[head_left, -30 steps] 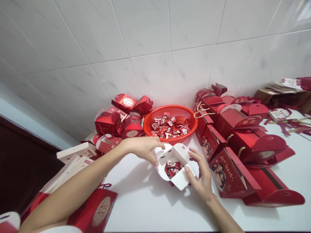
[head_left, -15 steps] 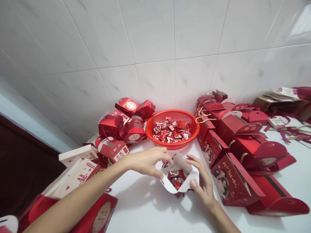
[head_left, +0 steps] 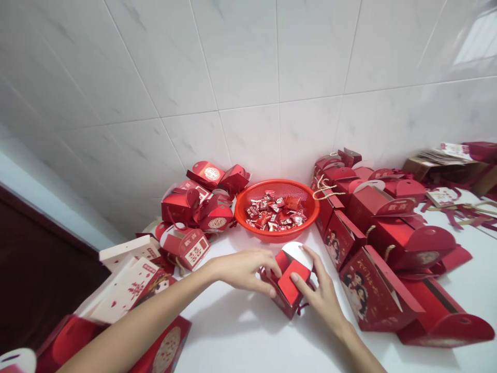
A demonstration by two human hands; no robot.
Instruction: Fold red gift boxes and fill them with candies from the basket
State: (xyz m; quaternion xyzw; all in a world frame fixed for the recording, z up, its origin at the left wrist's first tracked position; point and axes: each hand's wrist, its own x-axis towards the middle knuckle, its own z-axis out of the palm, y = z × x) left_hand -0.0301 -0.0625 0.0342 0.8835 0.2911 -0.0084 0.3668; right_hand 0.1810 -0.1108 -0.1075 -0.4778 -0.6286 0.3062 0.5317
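Observation:
A small red box stands on the white table in front of the basket, its red side flaps folded inward and a white-lined flap raised at the back. My left hand holds its left side, fingers bent over the top edge. On the right, my right hand grips the box, thumb on the red flap and fingers behind the white-lined flap. A dark red ribbon shows beneath the box. Wrapped candies lie in the red plastic basket just beyond.
Several red boxes are piled at the left, with cream boxes nearer. Rows of red boxes line the right. Cards and ribbons lie farther right, against the tiled wall.
The box's open white-lined flaps have been folded in, covering the candies inside and showing red outer faces. Both hands have closed in around its top.

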